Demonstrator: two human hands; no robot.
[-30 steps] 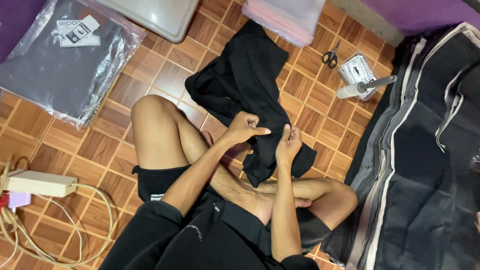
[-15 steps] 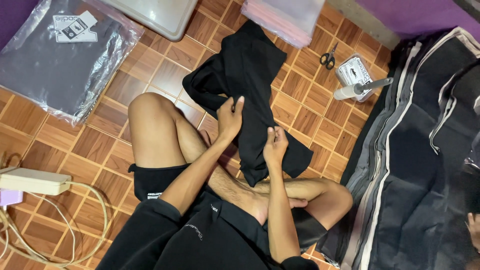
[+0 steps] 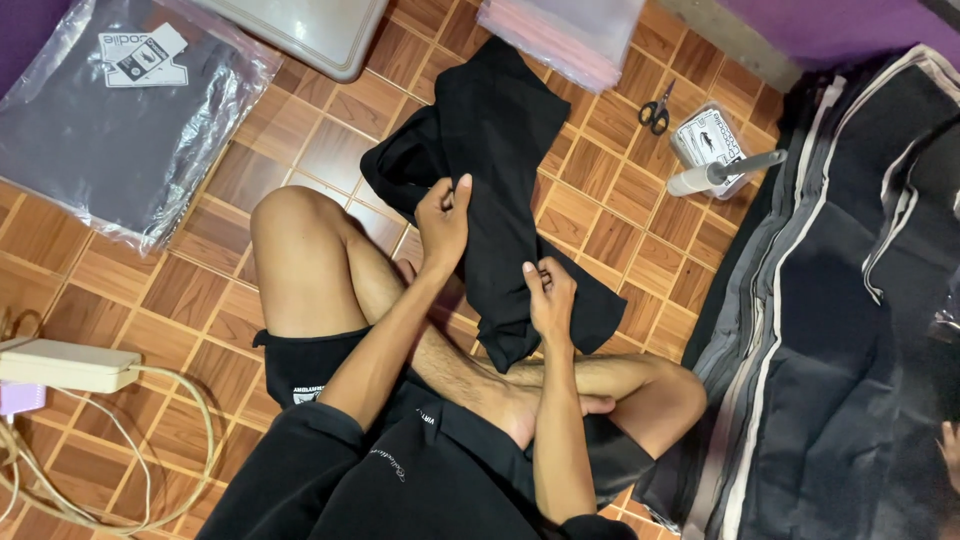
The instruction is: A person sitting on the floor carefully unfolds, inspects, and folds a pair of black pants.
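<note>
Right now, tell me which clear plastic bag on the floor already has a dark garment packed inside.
The large clear bag at upper left: it holds a folded dark garment with a card on top. The pink-edged bags at the top look empty.

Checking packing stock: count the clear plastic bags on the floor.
2. One clear bag holding a dark folded garment lies top left; a stack of empty pinkish bags sits at the top edge, so more may be layered there.

Black shorts (image 3: 310, 372) (small white print), black top (image 3: 400, 490), bare forearms
</note>
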